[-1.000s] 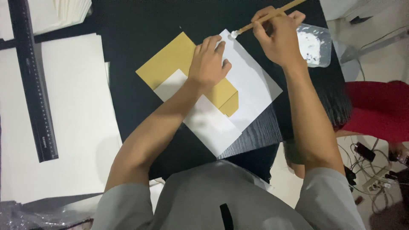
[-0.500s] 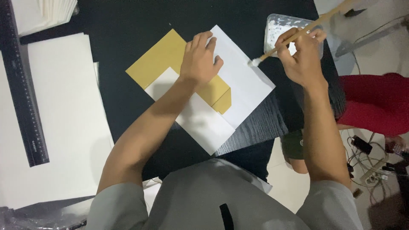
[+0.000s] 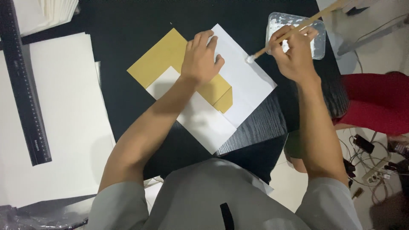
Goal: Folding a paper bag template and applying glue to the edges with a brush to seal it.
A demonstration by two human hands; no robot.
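My left hand (image 3: 200, 59) presses flat on a tan L-shaped piece of card (image 3: 159, 59) that lies on a white sheet of paper (image 3: 238, 85) on the black table (image 3: 123, 25). In my right hand (image 3: 294, 51) is a thin wooden brush (image 3: 294, 30), its white tip just over the white sheet's right edge. A clear plastic tub with white glue (image 3: 317, 40) stands right behind that hand.
Large white sheets (image 3: 64, 119) and a long black ruler (image 3: 23, 85) lie at the left. A stack of white paper (image 3: 47, 12) sits at the top left. A red seat (image 3: 379, 102) and cables on the floor (image 3: 375, 157) are at the right.
My right hand has drawn the brush from the sheet's top corner toward the glue tub and back down to the sheet's right edge. The left hand stays on the card.
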